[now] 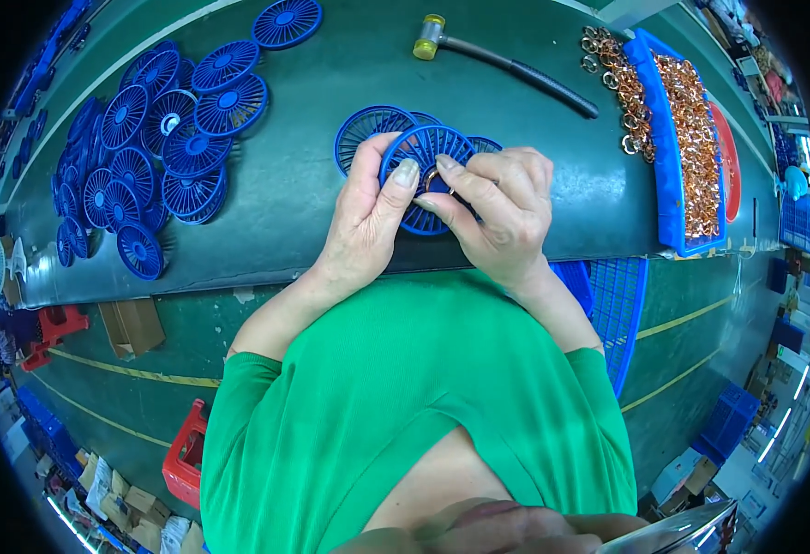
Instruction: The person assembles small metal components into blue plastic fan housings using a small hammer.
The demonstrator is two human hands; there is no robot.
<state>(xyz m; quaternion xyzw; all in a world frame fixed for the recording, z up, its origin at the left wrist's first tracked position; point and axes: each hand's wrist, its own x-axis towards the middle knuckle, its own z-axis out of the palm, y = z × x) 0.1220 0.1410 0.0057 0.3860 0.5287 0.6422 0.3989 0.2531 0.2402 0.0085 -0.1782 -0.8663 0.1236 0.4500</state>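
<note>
Near the table's front edge, my left hand (364, 210) grips a round blue plastic grille (431, 140), its thumb pressed on the face near the centre. From the other side, my right hand (504, 205) pinches a small copper-coloured ring (432, 180) between thumb and forefinger, against the middle of that grille. Whether the ring is seated there cannot be made out, as the fingertips cover part of it. Just behind the held piece, more blue grilles (357, 129) lie on the table, partly hidden by it and my hands.
A heap of blue grilles (124, 118) spreads over the left of the green table (303, 83). A mallet (516, 66) with yellow faces lies at the back. At right, loose rings (628, 102) lie beside a blue tray (659, 152) full of copper-coloured rings (691, 152).
</note>
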